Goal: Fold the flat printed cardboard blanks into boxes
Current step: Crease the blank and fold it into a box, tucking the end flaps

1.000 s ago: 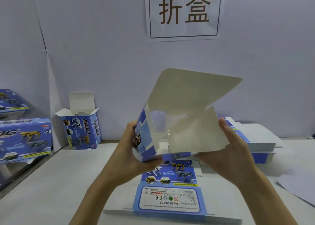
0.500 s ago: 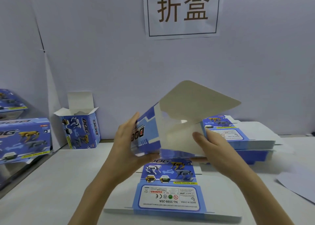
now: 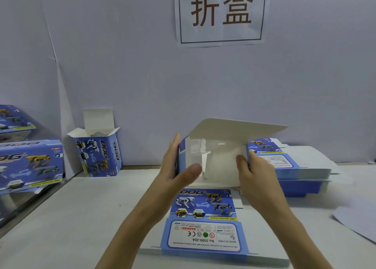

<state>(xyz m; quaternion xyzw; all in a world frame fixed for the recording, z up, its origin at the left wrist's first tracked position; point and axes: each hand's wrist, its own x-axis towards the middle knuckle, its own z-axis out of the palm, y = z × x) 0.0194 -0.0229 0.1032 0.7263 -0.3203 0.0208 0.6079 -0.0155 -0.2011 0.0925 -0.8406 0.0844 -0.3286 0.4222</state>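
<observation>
The box [image 3: 219,162] is held in the air above the desk [image 3: 81,217], its open end facing the person and its white inside showing. The large flap [image 3: 240,130] stands up and out to the right over the opening. A small inner flap [image 3: 205,160] stands loose inside, near the left wall. The left hand [image 3: 175,173] lies flat against the outer left wall, fingers straight and pointing up, with the thumb reaching across the lower front of the opening. The right hand [image 3: 256,177] holds the right wall. Its thumb presses on the white inner face and its fingers are hidden behind the wall, so the hold is judged to be a pinch. The step in hand appears to be closing this end. To do it well, keep both walls square and parallel, turn the small flaps in first, then bring the large flap down along its crease and tuck its edge inside. Pressing the walls too hard would likely bow the card and jam the tuck. Directly below the box, a flat blank [image 3: 203,217] lies printed side up on the desk. A stack [image 3: 301,167] of blanks sits just beyond the right hand. A folded box with its top open [image 3: 97,154] stands well apart at the back left.
</observation>
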